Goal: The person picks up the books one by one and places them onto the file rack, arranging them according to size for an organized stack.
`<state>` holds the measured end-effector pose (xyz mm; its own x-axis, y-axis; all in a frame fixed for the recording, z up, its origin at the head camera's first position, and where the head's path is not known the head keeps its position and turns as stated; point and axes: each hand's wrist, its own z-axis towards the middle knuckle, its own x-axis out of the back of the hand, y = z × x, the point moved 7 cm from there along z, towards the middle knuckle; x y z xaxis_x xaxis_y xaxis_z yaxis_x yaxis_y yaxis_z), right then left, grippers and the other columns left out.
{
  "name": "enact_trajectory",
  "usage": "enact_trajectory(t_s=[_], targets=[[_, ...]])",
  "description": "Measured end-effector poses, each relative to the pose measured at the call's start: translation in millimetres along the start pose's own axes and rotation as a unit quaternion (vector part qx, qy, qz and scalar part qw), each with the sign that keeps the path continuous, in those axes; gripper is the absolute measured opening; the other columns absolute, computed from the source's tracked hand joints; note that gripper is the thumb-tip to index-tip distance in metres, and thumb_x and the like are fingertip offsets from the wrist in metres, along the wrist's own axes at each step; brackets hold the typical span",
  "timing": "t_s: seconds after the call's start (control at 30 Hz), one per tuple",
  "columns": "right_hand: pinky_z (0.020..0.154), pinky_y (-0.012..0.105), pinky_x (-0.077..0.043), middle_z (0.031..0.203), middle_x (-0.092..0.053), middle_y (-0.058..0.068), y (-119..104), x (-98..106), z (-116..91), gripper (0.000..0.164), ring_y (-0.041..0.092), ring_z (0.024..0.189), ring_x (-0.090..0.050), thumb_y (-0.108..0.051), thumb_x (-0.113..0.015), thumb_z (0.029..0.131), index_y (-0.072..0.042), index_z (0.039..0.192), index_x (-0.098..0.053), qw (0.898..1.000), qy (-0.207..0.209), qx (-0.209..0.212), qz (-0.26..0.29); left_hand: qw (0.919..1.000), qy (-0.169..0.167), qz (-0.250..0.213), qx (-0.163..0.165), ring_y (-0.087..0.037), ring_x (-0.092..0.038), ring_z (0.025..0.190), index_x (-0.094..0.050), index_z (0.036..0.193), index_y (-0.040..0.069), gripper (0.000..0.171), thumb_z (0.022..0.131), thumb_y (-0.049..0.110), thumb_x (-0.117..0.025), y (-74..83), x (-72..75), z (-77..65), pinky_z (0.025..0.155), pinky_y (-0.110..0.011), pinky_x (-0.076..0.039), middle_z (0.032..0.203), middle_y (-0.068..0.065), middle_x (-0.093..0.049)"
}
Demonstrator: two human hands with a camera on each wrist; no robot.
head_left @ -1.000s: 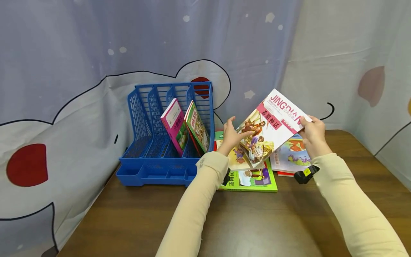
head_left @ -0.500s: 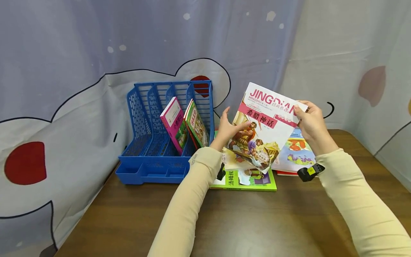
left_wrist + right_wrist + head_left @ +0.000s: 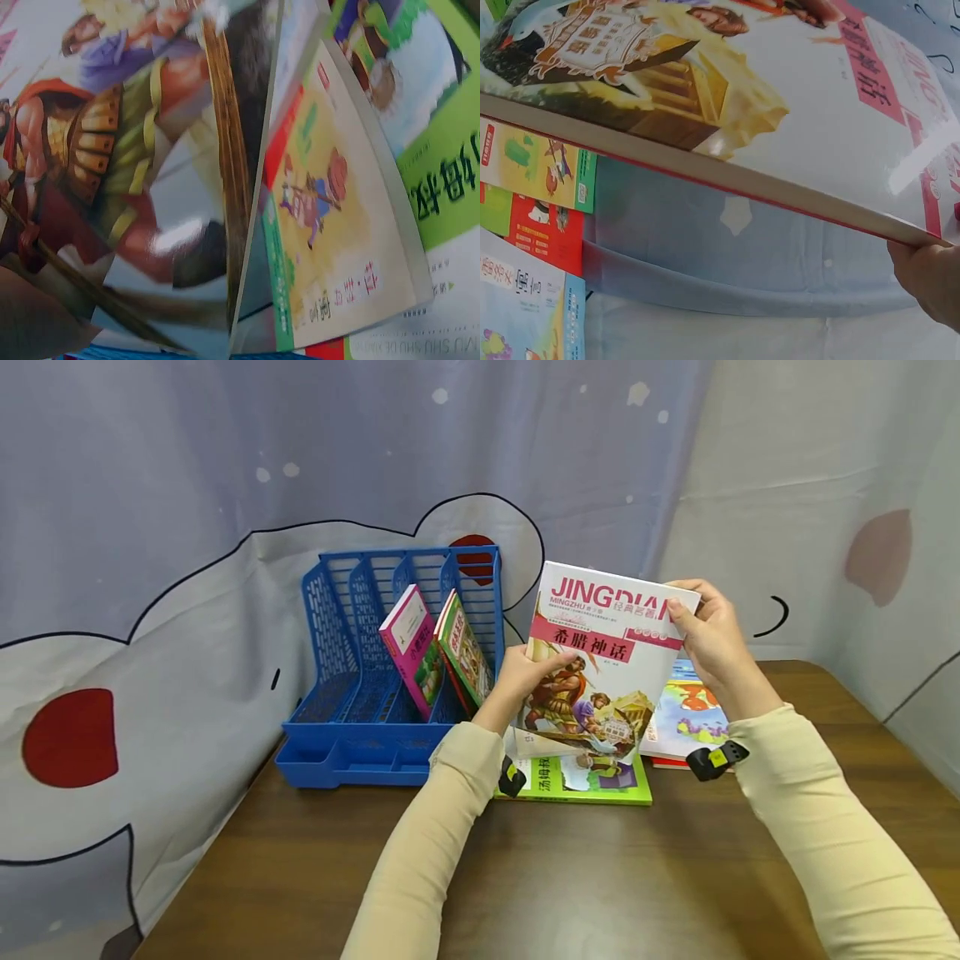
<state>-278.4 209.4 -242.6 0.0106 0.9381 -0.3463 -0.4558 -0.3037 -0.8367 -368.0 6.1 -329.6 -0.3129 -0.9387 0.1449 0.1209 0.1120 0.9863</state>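
A white book point(image 3: 600, 652) with a pink title band and a painted warrior on its cover is held up, tilted, above other books. My left hand point(image 3: 517, 681) grips its left edge, thumb across the cover and fingers hidden behind. At the upper right corner my right hand point(image 3: 712, 622) pinches it, thumb on the front. In the right wrist view the page edge of the white book point(image 3: 705, 176) shows it closed. Beneath it lie a green book point(image 3: 585, 785) and a yellowish book point(image 3: 337, 217), partly covered.
To the left stands a blue file rack point(image 3: 352, 727) with slots; a pink book point(image 3: 412, 647) and a green-and-red book point(image 3: 465, 652) lean in it. A blue picture book point(image 3: 690, 718) lies on the wooden table point(image 3: 600, 868) at right. A printed curtain point(image 3: 360, 443) hangs behind.
The white book has turned more upright and shifted left toward the rack. My left hand has gone from reaching at its edge with spread fingers to gripping it; the right hand keeps its corner.
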Motion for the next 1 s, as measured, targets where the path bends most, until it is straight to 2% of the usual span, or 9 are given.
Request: enact_trajectory(t_s=[0.13,0.27,0.4,0.5,0.67,0.77,0.83,0.9,1.0], targets=[[0.068,0.018,-0.049,0.092,-0.06,-0.001,-7,-6,0,0.015,0.008,0.083,-0.058,-0.005,-0.054,0.093,-0.012,0.106,-0.059,1.0,-0.012,0.02,-0.01,0.9994,0.029,-0.015,-0.007,-0.009,-0.05,0.063,-0.06,0.077,0.01,0.029,0.077,0.034,-0.077,6.2,4.1,-8.0,0.062,-0.02,-0.045,0.068,0.003,-0.057],[0.069,0.02,-0.05,0.096,-0.062,-0.001,-11,-11,1,0.03,0.009,0.085,-0.06,-0.011,-0.057,0.092,-0.015,0.12,-0.05,0.999,-0.01,0.034,-0.006,0.997,0.061,-0.04,-0.026,-0.007,-0.053,0.064,-0.063,0.082,0.009,0.028,0.076,0.032,-0.078,15.6,7.6,-16.4,0.062,-0.02,-0.047,0.07,0.004,-0.059],[0.068,0.018,-0.051,0.094,-0.066,-0.004,-7,-12,-1,0.032,0.007,0.083,-0.063,-0.014,-0.056,0.093,-0.017,0.122,-0.045,0.998,-0.018,0.046,-0.032,0.992,0.091,-0.075,-0.045,-0.007,-0.05,0.058,-0.059,0.075,0.011,0.027,0.076,0.029,-0.079,25.9,12.0,-24.5,0.058,-0.02,-0.045,0.062,0.005,-0.055],[0.071,0.016,-0.051,0.098,-0.066,-0.006,3,-12,-6,0.031,0.005,0.084,-0.063,-0.015,-0.052,0.095,-0.018,0.123,-0.041,0.995,-0.045,0.043,-0.073,0.9871,0.11,-0.106,-0.048,-0.007,-0.047,0.056,-0.055,0.071,0.013,0.029,0.076,0.029,-0.079,31.9,15.5,-29.2,0.057,-0.02,-0.044,0.059,0.005,-0.052],[0.082,0.014,-0.047,0.106,-0.062,-0.008,27,-19,-16,0.032,0.002,0.093,-0.06,-0.018,-0.05,0.097,-0.02,0.127,-0.039,0.983,-0.1,0.006,-0.152,0.9812,0.135,-0.13,-0.046,-0.007,-0.047,0.058,-0.054,0.072,0.016,0.029,0.076,0.031,-0.079,40.6,25.0,-37.6,0.059,-0.021,-0.043,0.063,0.005,-0.05],[0.089,0.011,-0.043,0.122,-0.054,-0.006,39,-23,-22,0.046,0.0,0.106,-0.054,-0.021,-0.049,0.098,-0.015,0.139,-0.031,0.971,-0.123,-0.023,-0.203,0.9768,0.147,-0.148,-0.049,-0.007,-0.048,0.064,-0.055,0.073,0.018,0.027,0.076,0.031,-0.079,45.6,30.9,-40.3,0.063,-0.022,-0.043,0.067,0.006,-0.051],[0.09,0.011,-0.042,0.125,-0.049,-0.004,45,-25,-24,0.053,0.0,0.109,-0.051,-0.023,-0.048,0.099,-0.011,0.145,-0.025,0.964,-0.132,-0.034,-0.23,0.9733,0.153,-0.165,-0.044,-0.008,-0.048,0.068,-0.055,0.073,0.018,0.028,0.076,0.031,-0.079,47.3,33.9,-41.0,0.065,-0.023,-0.042,0.07,0.005,-0.051],[0.086,0.011,-0.045,0.122,-0.05,-0.005,51,-27,-26,0.052,0.0,0.106,-0.051,-0.022,-0.047,0.099,-0.01,0.145,-0.025,0.96,-0.137,-0.035,-0.243,0.9705,0.159,-0.177,-0.037,-0.008,-0.051,0.074,-0.056,0.076,0.018,0.026,0.076,0.032,-0.078,47.7,35.9,-41.5,0.068,-0.023,-0.044,0.077,0.005,-0.053],[0.076,0.012,-0.047,0.104,-0.055,-0.008,56,-28,-28,0.035,0.001,0.091,-0.055,-0.02,-0.047,0.099,-0.013,0.132,-0.037,0.962,-0.132,-0.027,-0.239,0.9681,0.162,-0.19,-0.025,-0.009,-0.054,0.079,-0.059,0.082,0.017,0.024,0.077,0.031,-0.078,46.9,37.7,-42.0,0.072,-0.023,-0.046,0.084,0.004,-0.056]])
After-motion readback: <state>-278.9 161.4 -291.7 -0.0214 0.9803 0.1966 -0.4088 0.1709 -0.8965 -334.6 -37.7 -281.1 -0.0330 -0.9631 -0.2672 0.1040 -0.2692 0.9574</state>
